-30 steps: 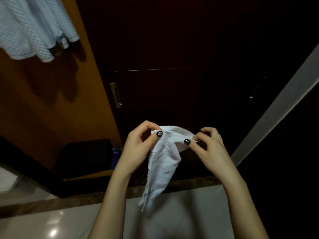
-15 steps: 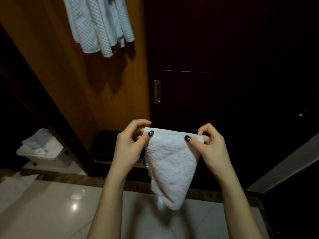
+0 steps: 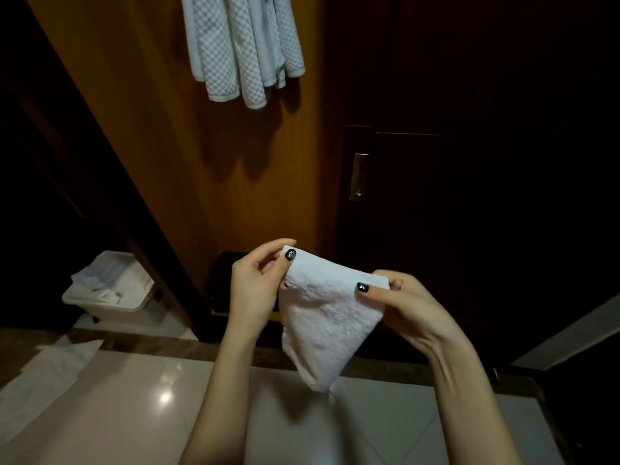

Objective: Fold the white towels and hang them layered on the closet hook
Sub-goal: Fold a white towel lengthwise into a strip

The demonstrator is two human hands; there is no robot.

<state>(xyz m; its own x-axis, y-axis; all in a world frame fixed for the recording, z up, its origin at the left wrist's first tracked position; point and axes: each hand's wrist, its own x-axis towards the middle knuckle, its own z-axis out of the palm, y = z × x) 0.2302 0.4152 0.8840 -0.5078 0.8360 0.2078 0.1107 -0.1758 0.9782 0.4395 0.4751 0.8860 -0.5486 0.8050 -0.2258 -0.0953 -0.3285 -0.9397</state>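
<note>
Both hands up in front of the closet, holding a small white towel (image 3: pixel 330 317) by its top edge. Left hand (image 3: pixel 256 285) pinches the upper-left corner, thumb on front. Right hand (image 3: pixel 407 307) pinches the upper-right corner, slightly lower, thumb across the cloth. Towel hangs down to a point over the glossy floor (image 3: pixel 117 407). Waffle towels (image 3: pixel 241 48) hang against the wood panel (image 3: pixel 161 135) up top; hook not visible. White bin (image 3: pixel 110 292) lower left, well apart.
</note>
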